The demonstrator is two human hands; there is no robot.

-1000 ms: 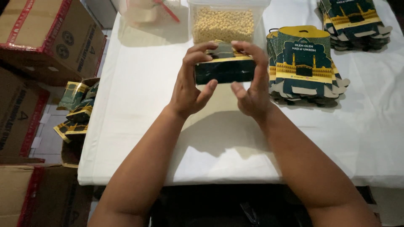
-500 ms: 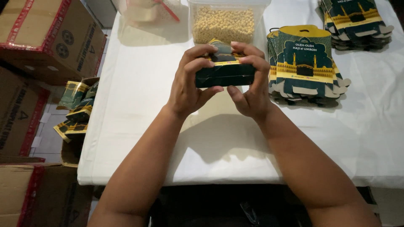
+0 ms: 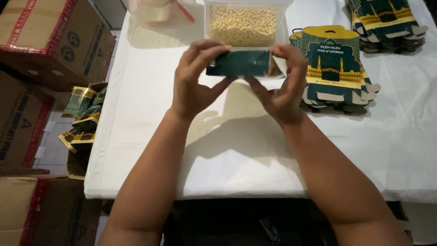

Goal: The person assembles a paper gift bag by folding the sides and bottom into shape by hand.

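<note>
A small dark green carton point(image 3: 240, 63) is held up above the white table point(image 3: 236, 150), flat side toward me. My left hand point(image 3: 196, 81) grips its left end with thumb below and fingers over the top. My right hand point(image 3: 284, 84) grips its right end the same way. Right behind the carton stands a clear plastic tub of small pale yellow pieces point(image 3: 243, 23). To the right lies a fanned stack of flat green and yellow carton blanks point(image 3: 334, 68).
A second stack of flat blanks point(image 3: 387, 20) lies at the back right. A clear container with a red utensil point(image 3: 159, 11) stands at the back left. Brown cardboard boxes point(image 3: 54, 41) line the floor at left, one holding several folded green cartons point(image 3: 84, 116).
The carton has turned in my hands, from top face showing to its plain dark side facing me. Both hands have shifted slightly upward toward the tub.
</note>
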